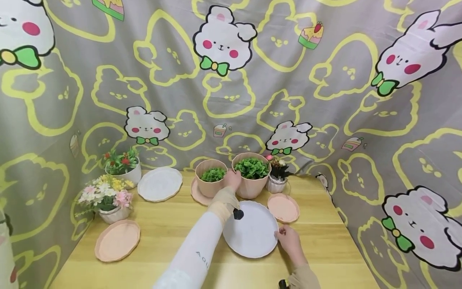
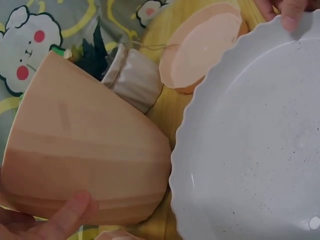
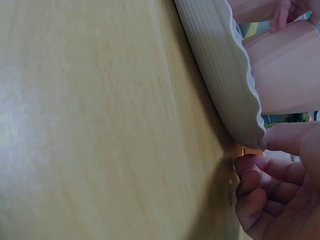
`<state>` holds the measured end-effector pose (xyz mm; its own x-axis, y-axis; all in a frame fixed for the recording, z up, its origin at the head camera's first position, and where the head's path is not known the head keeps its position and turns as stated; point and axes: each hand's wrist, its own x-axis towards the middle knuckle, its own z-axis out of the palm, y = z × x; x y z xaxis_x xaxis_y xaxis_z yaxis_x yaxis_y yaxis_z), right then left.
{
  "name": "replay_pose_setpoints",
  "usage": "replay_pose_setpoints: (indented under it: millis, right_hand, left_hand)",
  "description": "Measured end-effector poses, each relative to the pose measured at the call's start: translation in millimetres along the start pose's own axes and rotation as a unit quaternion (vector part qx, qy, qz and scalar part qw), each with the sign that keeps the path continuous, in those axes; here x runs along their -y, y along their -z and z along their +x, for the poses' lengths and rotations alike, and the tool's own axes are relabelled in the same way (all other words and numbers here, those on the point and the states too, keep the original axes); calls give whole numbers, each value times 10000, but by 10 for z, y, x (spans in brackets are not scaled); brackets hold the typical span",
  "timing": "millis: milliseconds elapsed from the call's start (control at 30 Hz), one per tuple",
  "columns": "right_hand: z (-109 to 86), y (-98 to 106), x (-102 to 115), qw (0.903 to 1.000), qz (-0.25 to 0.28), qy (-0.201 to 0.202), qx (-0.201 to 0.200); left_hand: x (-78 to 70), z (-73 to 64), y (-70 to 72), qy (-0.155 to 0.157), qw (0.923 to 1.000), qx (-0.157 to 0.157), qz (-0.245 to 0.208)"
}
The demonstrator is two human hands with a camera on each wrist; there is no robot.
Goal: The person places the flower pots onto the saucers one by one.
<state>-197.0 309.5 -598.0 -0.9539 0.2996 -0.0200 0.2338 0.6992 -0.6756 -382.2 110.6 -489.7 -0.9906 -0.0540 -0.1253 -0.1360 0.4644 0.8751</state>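
My left hand (image 1: 232, 179) reaches between two pink planters and grips the right one, the larger pink planter (image 1: 252, 186), filled with green leafy plants. In the left wrist view its thumb (image 2: 75, 212) lies against the planter's outer wall. My right hand (image 1: 290, 242) pinches the edge of a round white plant saucer (image 1: 256, 237) with a scalloped rim, in front of that planter. The right wrist view shows the thumb at the saucer's rim and the other fingers curled below it. Dark specks dot the inside of the saucer, seen in the left wrist view.
A smaller pink planter (image 1: 211, 189) stands on a pink saucer (image 1: 197, 194) at left. A small flowerpot (image 1: 276, 185) and a pink saucer (image 1: 283, 208) sit at right. On the far left are two flowerpots, a white saucer (image 1: 160, 184) and a pink saucer (image 1: 117, 241).
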Motion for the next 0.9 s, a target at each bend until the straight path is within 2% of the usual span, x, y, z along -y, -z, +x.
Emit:
replay_pose_setpoints:
  millis: [300,600,900]
  right_hand:
    - [20,-27,2,10000,65,-8,-48]
    - [26,-41,-8,10000,16,-8,-59]
    - [6,-27,10,10000,66,18,-34]
  left_hand:
    - [-119,40,-4,48,9979,-403,513]
    - [-132,88,-15,-213,9906,-600,1214]
    - [-191,57,12,-339,9902,-499,1262]
